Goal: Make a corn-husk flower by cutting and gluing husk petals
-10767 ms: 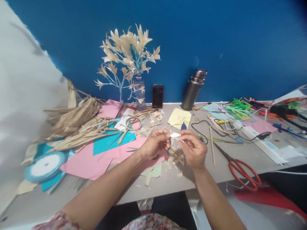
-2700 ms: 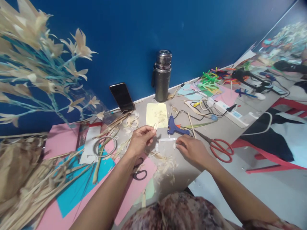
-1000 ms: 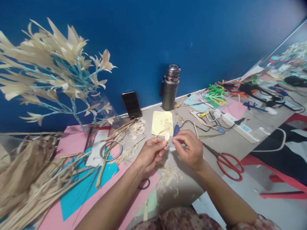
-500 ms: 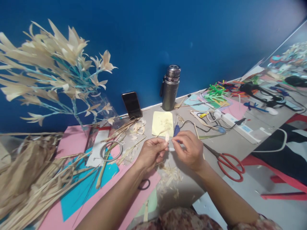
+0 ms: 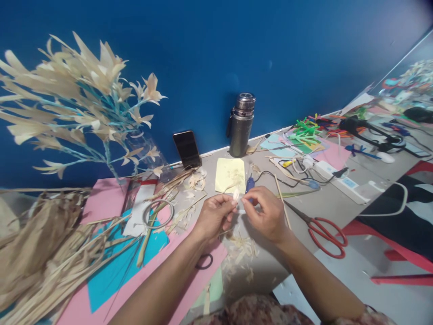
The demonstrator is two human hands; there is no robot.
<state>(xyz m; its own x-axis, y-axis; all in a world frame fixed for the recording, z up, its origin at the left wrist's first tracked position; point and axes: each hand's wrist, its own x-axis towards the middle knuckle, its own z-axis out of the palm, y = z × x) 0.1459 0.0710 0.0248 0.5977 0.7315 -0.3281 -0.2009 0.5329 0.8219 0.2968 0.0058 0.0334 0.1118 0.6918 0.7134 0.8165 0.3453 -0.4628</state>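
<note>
My left hand (image 5: 214,215) is closed in a pinch on a small pale petal-like piece (image 5: 236,195), which stands up from the fingertips. Just right of it, my right hand (image 5: 266,210) has thumb and forefinger pressed together near the piece. Whatever those fingers hold is too small to make out. A blue pen-like tool (image 5: 250,184) with a dark cord lies behind my right hand. Beyond my hands is a yellow paper square (image 5: 230,174) with bits of debris on it. Pale shavings (image 5: 241,248) are scattered on the table below my hands.
Red-handled scissors (image 5: 326,237) lie to the right, near a white power strip (image 5: 341,183). At the back stand a steel flask (image 5: 241,126) and a phone (image 5: 187,149). On the left are pale husk flowers (image 5: 101,90), dried husks (image 5: 37,239) and a tape roll (image 5: 158,214).
Both hands stay nearly in place, still pinching close together. The whole view has shifted very slightly.
</note>
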